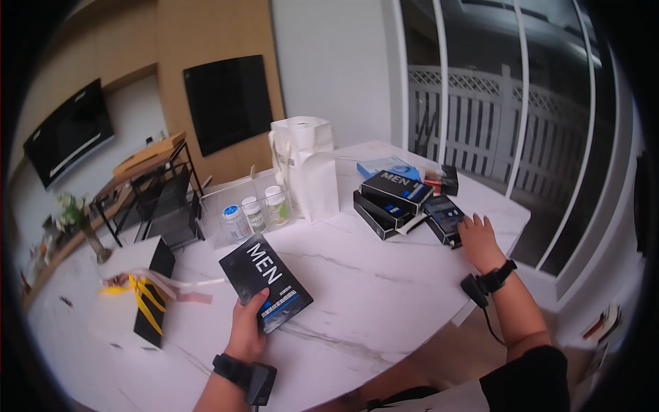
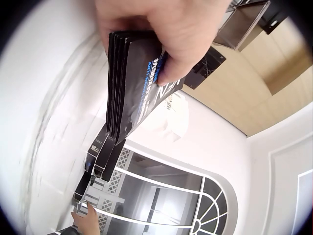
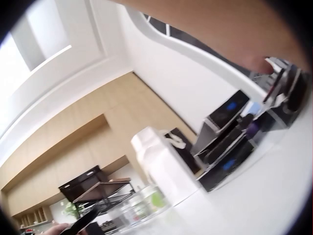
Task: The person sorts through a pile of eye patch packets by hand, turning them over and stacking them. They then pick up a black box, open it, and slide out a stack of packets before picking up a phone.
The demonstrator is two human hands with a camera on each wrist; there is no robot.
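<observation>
My left hand (image 1: 246, 326) grips a stack of flat black face-mask packets (image 1: 259, 278) with "MEN" printed on the top one. In the left wrist view, the thumb lies over the front packet and several packet edges (image 2: 117, 88) show side by side. My right hand (image 1: 480, 244) is at the right side of the table, its fingers extended at the edge of a small black box (image 1: 445, 214). Beside that box lies a pile of black boxes, the top box (image 1: 396, 189) also marked "MEN". The right wrist view is blurred around the fingers.
A white paper bag (image 1: 309, 172) stands behind a clear tray (image 1: 218, 240) with several bottles. At the left is a white box (image 1: 130, 309) with yellow and pink ribbon. A blue package (image 1: 386, 167) lies behind the pile. The table's curved edge (image 1: 439, 333) runs along the front right.
</observation>
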